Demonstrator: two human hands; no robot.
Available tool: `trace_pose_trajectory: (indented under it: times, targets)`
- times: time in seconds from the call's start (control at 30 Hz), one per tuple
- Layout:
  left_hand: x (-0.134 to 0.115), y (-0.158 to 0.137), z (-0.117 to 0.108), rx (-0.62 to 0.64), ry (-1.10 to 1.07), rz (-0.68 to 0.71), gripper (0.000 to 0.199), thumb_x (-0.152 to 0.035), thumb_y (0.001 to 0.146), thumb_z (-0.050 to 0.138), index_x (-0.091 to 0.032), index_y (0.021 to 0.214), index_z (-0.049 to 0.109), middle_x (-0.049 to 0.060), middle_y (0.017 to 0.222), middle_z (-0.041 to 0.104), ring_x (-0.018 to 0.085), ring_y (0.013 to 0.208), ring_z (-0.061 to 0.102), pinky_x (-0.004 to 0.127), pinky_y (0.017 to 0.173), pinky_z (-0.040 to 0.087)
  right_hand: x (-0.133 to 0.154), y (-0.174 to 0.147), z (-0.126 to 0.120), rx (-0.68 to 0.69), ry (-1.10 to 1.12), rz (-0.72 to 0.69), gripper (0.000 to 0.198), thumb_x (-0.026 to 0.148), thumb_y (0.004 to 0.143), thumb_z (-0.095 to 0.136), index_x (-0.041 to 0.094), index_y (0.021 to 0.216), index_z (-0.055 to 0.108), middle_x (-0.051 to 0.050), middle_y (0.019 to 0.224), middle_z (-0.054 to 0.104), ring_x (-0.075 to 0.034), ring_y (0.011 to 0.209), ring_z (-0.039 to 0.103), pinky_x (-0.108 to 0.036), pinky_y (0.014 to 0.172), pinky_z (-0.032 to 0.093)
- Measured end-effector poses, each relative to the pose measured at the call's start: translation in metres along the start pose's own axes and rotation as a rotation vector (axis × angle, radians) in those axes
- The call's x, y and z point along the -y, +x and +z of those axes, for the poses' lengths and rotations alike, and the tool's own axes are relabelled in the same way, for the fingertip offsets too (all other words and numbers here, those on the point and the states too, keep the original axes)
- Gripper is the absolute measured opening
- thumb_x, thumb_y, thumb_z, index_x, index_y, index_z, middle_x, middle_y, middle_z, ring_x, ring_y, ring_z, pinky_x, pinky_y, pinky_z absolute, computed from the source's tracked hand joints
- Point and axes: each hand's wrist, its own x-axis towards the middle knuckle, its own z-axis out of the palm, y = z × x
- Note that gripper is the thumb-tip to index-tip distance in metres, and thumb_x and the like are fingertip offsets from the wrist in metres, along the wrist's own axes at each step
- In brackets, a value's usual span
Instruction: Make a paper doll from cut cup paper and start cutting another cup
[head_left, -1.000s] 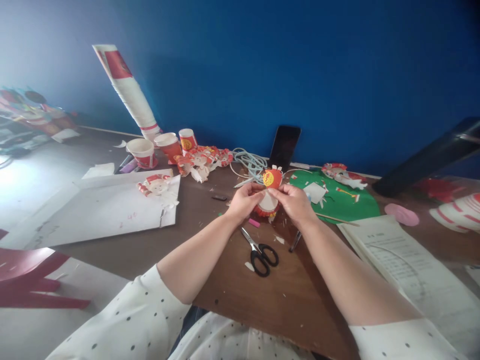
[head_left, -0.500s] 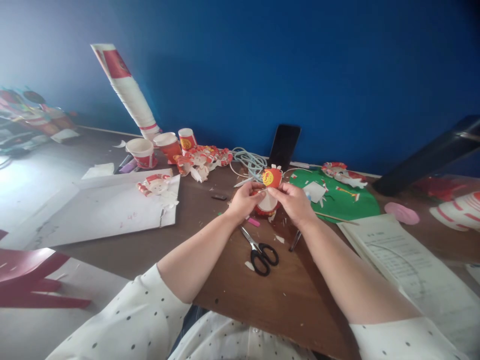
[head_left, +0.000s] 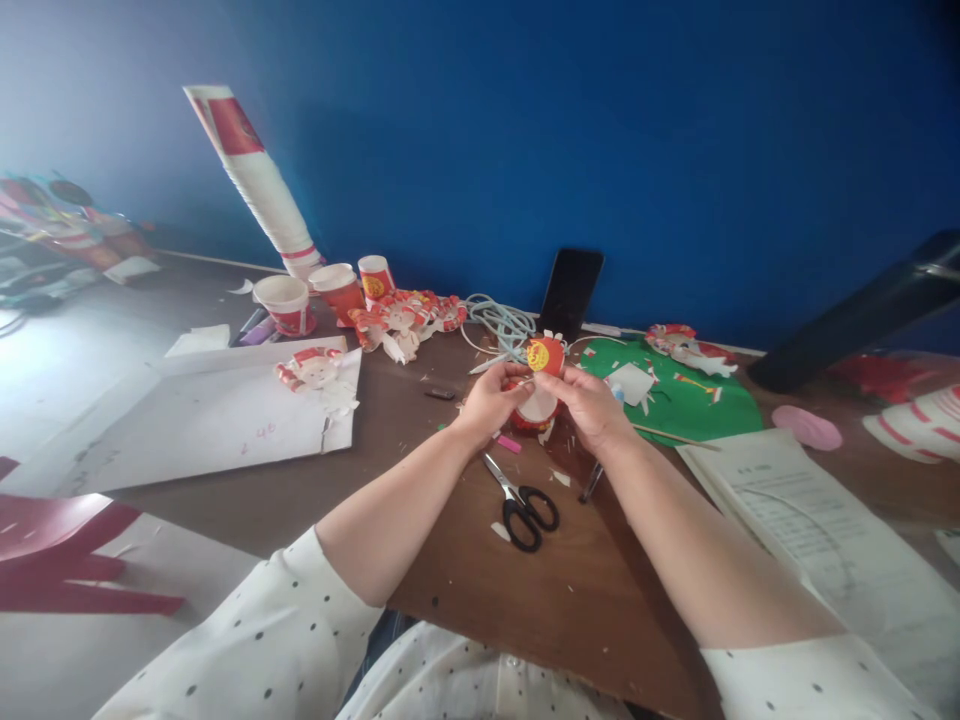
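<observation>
Between my two hands is a red paper cutout [head_left: 546, 353] with a yellow round print and a notched white top edge. My left hand [head_left: 490, 403] pinches its lower left side. From the right, my right hand [head_left: 591, 400] grips it with the thumb across the front. Just below the fingers sits a red-rimmed piece with a round white face [head_left: 537, 408], partly hidden by the hands. Black-handled scissors [head_left: 520, 502] lie on the table nearer to me, blades pointing away. A small pink piece [head_left: 508, 443] and paper scraps lie around them.
Paper cups [head_left: 285, 304] and crumpled red-white cutouts [head_left: 405, 322] stand at the back left, before a leaning cup stack [head_left: 262, 180]. A phone [head_left: 571, 292] leans on the wall. Right are a green sheet [head_left: 720, 405], printed papers [head_left: 817, 520] and a black tube [head_left: 855, 315].
Both hands keep their hold on the red cutout in almost the same place. The whole view has shifted very slightly; nothing else has visibly moved.
</observation>
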Motion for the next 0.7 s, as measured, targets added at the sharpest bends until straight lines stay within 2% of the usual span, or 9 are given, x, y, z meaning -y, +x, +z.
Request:
trace_pose_trajectory:
  times: [0.13,0.37,0.57,0.7]
  targets:
    - [0.0039,0.0019,-0.0008,0.026,-0.026,0.016,0.035,-0.029,0.073,0.073,-0.013,0.102,0.059,0.004,0.082,0.066,0.011,0.069,0.060,0.026,0.068,0.049,-0.0045,0.0023,0.0000,-0.010,0.153,0.050,0.035,0.042,0.065,0.080,0.022,0.093,0.073,-0.003,0.084,0.075,-0.020,0.073,0.068,-0.034,0.072,0.054]
    - [0.0039,0.0008,0.0009,0.066,-0.093,0.008,0.038,-0.030,0.071,0.075,-0.014,0.101,0.058,0.002,0.081,0.065,0.011,0.068,0.060,0.025,0.068,0.048,0.0002,0.0015,-0.0017,-0.099,-0.040,0.026,0.036,0.048,0.064,0.079,0.019,0.085,0.074,-0.003,0.073,0.072,-0.020,0.067,0.066,-0.032,0.063,0.052]
    - [0.0014,-0.0024,-0.0001,0.049,-0.021,0.007,0.042,-0.036,0.072,0.075,-0.015,0.106,0.059,0.004,0.084,0.065,0.012,0.070,0.060,0.027,0.071,0.049,0.0035,0.0001,-0.0003,-0.105,-0.014,-0.042,0.037,0.047,0.068,0.076,0.019,0.092,0.072,-0.004,0.080,0.074,-0.020,0.068,0.066,-0.031,0.063,0.052]
    - [0.0017,-0.0022,-0.0011,0.024,-0.014,-0.010,0.049,-0.032,0.068,0.078,-0.016,0.111,0.059,0.004,0.087,0.066,0.013,0.073,0.061,0.028,0.076,0.050,0.0018,0.0022,-0.0022,-0.158,0.012,-0.044,0.035,0.046,0.066,0.077,0.019,0.088,0.073,-0.003,0.079,0.073,-0.019,0.067,0.065,-0.031,0.063,0.051]
